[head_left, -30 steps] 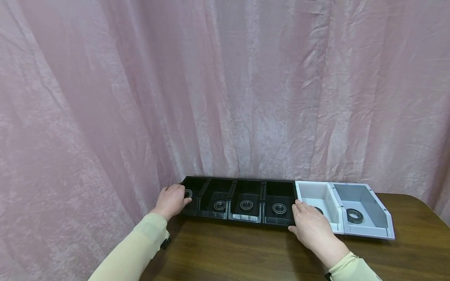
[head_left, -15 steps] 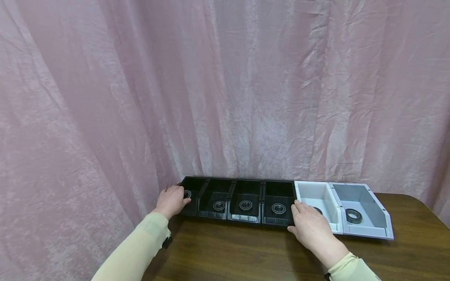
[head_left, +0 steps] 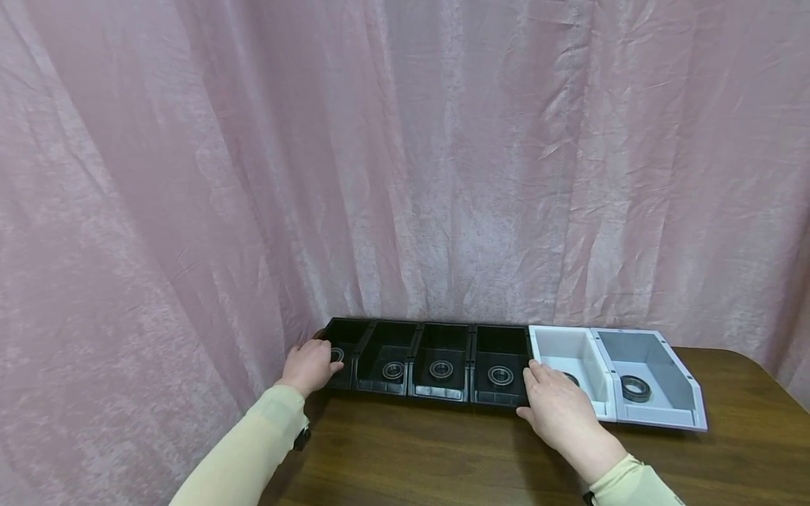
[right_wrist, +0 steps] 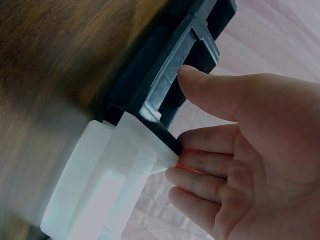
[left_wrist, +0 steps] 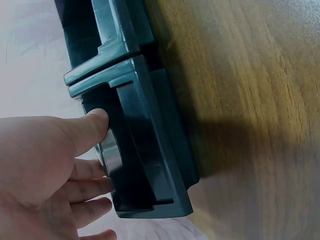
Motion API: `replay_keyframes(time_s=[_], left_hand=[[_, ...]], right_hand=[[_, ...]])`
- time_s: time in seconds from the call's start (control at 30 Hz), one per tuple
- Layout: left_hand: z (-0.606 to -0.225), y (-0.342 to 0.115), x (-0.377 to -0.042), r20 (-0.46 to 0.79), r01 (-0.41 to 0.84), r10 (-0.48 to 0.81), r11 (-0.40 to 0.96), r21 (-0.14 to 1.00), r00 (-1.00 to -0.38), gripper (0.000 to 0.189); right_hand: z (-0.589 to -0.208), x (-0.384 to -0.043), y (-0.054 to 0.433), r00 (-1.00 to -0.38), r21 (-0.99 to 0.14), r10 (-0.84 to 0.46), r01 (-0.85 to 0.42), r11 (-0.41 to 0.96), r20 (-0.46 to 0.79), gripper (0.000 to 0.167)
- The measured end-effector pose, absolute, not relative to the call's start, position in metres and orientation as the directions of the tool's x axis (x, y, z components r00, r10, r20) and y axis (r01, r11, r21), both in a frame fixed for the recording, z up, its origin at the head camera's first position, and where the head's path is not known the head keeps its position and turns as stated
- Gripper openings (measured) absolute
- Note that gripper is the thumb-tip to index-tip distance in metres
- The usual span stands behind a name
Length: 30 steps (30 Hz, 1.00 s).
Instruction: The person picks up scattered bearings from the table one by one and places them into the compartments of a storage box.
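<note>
Black open-front bins stand in a row, each with a ring-shaped ball bearing in it. My left hand reaches into the leftmost black bin. Its thumb and index finger sit at opposite edges of a steel bearing, which is partly hidden by the thumb in the head view. My right hand lies over the wall between the rightmost black bin and the white bin. Its fingers are extended, with the thumb in front of the black bin. A bearing in the white bin is mostly hidden behind this hand.
At the row's right end, a grey bin holds a dark bearing. More bearings lie in the middle black bins. The wooden table runs along the front, and a pink curtain hangs close behind and to the left.
My left hand has shifted slightly toward the front of the leftmost black bin, and the bearing there has moved with it. My right hand has barely moved.
</note>
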<state>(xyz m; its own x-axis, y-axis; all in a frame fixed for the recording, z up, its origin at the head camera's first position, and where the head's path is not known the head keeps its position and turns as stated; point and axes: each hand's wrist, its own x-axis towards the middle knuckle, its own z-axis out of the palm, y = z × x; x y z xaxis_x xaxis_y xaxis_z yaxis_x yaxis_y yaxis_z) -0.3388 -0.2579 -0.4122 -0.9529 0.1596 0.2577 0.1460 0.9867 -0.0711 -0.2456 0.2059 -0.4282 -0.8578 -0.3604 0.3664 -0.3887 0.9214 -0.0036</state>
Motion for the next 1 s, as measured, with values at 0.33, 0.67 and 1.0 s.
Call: replay_keyframes(time_s=[0.33,0.67,1.0], left_hand=[[-0.421,-0.258,-0.342,0.255,0.137,0.149,0.989,-0.063,-0.955,0.044],[-0.419,-0.250,-0.336,0.215,0.114,0.118,0.993,-0.032,-0.969,0.047],[-0.417,-0.248,-0.342,0.196,0.133,0.142,0.989,-0.057,-0.970,0.046]], right_hand=[[-0.428,-0.246,0.206,-0.858,-0.005,-0.361,-0.389,0.921,0.365,0.067],[-0.428,-0.246,0.205,-0.859,-0.002,-0.360,-0.387,0.922,0.364,0.067],[-0.427,-0.246,0.206,-0.857,0.003,-0.361,-0.387,0.922,0.367,0.067]])
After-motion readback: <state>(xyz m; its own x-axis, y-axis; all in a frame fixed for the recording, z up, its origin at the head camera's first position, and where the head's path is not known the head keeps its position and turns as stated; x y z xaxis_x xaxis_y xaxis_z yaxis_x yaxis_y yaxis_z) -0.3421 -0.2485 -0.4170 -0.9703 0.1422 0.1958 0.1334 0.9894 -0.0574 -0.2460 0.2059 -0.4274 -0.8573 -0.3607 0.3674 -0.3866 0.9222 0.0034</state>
